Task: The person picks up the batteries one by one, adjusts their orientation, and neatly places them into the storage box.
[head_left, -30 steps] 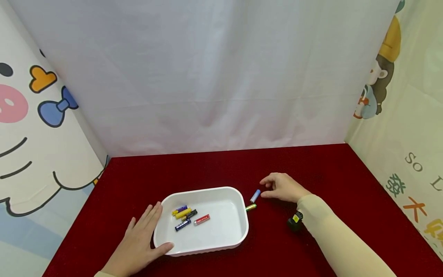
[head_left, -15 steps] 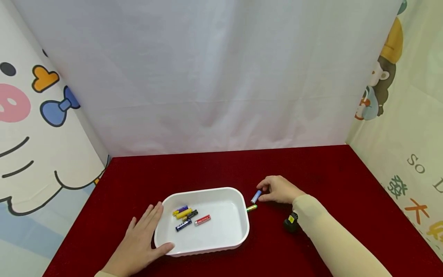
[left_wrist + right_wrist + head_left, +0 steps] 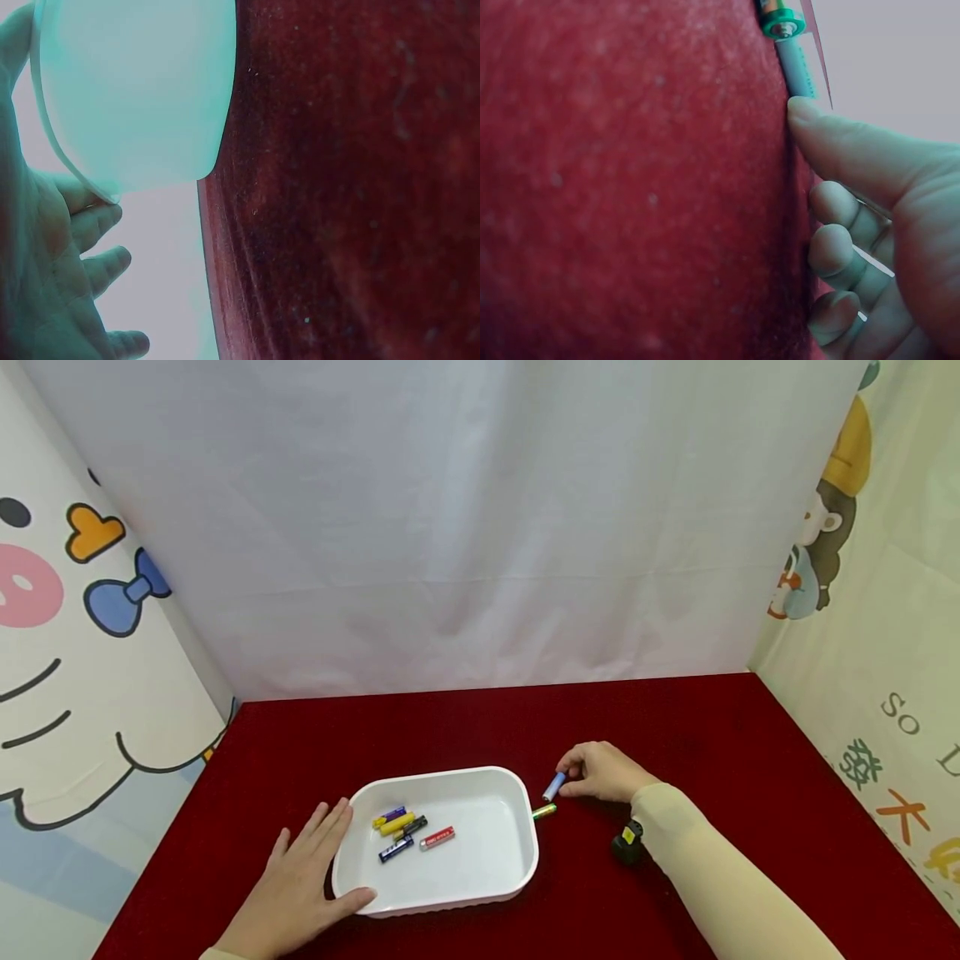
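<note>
One slim light-blue cylindrical battery (image 3: 553,787) lies slanted just outside a white rectangular plastic tray (image 3: 480,864) with rounded corners, at about 2 o'clock from the tray's middle, taking 12 as straight away from the person. The right hand (image 3: 604,773) pinches it near its far end, thumb against its side; in the right wrist view the remaining fingers curl loosely inward. Just beside it, nearer the person, a green-and-gold cylindrical battery (image 3: 544,811) sits between 2 and 3 o'clock, its inner end hidden by the tray.

Inside the tray, a red-and-silver cylindrical battery (image 3: 437,838) lies close to the middle. Towards 10 o'clock a purple-and-yellow cylindrical battery (image 3: 389,816), a yellow cylindrical battery (image 3: 397,823) and a black-and-gold cylindrical battery (image 3: 412,827) are bunched together, with a dark-blue cylindrical battery (image 3: 396,849) at 9 o'clock.

Between 8 and 10 o'clock, the left hand (image 3: 296,878) is spread against the tray's end, its fingers long and nearly straight along the outside, its thumb laid on the rim at 8.

A small black device (image 3: 628,842) sits by the right wrist at 3 o'clock. Dark red cloth covers the bench (image 3: 420,731). Beyond, a white fabric curtain (image 3: 465,527) hangs at 12, with a cartoon-printed panel (image 3: 67,710) at 10.
</note>
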The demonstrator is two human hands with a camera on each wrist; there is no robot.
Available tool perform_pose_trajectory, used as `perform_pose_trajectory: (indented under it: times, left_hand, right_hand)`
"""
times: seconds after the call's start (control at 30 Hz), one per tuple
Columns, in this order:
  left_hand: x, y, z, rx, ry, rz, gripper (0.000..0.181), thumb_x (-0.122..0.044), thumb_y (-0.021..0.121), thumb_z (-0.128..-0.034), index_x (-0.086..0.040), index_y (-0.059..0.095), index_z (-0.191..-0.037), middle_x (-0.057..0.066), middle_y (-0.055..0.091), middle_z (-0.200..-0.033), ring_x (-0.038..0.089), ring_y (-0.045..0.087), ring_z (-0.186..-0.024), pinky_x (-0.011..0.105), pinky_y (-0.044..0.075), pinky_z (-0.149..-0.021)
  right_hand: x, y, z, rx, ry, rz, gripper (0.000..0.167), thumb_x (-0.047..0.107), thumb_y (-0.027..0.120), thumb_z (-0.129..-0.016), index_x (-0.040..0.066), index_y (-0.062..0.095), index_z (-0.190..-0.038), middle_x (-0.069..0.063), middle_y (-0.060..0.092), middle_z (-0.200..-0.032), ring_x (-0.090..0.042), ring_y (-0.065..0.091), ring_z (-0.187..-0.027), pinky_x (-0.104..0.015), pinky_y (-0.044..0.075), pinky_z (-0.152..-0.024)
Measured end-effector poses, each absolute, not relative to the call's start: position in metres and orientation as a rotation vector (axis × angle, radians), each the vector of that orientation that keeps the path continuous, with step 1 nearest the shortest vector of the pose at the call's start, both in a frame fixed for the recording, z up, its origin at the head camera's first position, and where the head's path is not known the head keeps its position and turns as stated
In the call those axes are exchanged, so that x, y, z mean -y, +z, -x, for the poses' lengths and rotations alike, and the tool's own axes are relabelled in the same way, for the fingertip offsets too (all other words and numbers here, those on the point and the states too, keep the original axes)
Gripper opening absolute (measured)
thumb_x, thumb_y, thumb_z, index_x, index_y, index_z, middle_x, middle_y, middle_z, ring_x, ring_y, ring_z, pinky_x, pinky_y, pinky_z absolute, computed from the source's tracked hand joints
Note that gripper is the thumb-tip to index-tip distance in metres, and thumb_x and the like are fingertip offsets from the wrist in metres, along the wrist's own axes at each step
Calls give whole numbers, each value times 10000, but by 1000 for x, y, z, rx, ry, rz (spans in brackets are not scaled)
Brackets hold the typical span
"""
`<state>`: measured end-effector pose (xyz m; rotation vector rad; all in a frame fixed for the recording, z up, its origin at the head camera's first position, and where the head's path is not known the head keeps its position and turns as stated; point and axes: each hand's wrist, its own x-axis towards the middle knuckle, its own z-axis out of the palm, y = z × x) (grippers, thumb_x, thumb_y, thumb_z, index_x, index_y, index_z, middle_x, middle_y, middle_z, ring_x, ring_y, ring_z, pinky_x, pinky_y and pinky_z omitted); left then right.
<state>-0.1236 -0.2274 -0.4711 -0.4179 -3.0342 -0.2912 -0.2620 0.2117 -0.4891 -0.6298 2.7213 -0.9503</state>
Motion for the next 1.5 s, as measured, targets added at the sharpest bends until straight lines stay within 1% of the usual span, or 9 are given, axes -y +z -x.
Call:
perform_pose_trajectory:
  times: [0.13,0.27,0.37,0.7,0.9,1.2,1.5]
  left_hand:
    - [229,-471,124,3062,-284,407,1083,-791,570,-714,-127,288,-1523,57,279,-1564,329,228,-1426,741,195,-1015]
    - [230,-471,124,3070,-288,406,1087,-788,578,-711,-129,284,-1524,53,275,-1566,325,223,-1428,743,198,-1012]
    - [232,-471,124,3073,-287,402,1089,-793,573,-710,-135,279,-1526,50,271,-1568,326,222,-1429,746,198,-1009]
    - [235,-468,124,3063,-259,430,1084,-792,566,-716,-116,294,-1519,62,283,-1562,335,247,-1417,751,211,-997]
    - [240,-467,124,3070,-245,434,1082,-802,558,-714,-122,304,-1516,46,279,-1565,324,247,-1417,744,217,-1002]
    - [243,-467,122,3069,-234,445,1079,-786,579,-714,-109,314,-1511,58,293,-1558,330,252,-1411,749,225,-993]
    - [242,-466,123,3088,-233,419,1098,-791,585,-699,-104,312,-1511,74,299,-1555,340,251,-1412,751,214,-995]
  right_hand:
    - [-211,-489,262,-2709,-959,661,239,239,820,-769,154,726,-971,46,587,-812,-117,510,-736,-256,457,-631]
    - [-211,-489,261,-2700,-954,653,146,239,823,-763,200,711,-849,60,587,-749,-111,509,-685,-250,451,-589]
    - [-211,-489,260,-2696,-942,630,137,244,821,-765,222,687,-780,65,582,-701,-110,505,-648,-256,445,-564]
    - [-215,-491,259,-2703,-941,593,132,252,802,-788,217,675,-778,64,572,-693,-108,498,-623,-264,440,-547]
    - [-215,-490,257,-2702,-946,579,129,251,795,-797,211,673,-782,64,570,-699,-105,497,-623,-263,439,-548]
    - [-216,-489,256,-2689,-979,555,121,235,792,-801,198,679,-780,51,570,-687,-106,497,-596,-259,443,-523]
    - [-217,-484,254,-2720,-1012,574,117,268,796,-795,218,693,-773,69,582,-672,-104,500,-614,-253,442,-533]
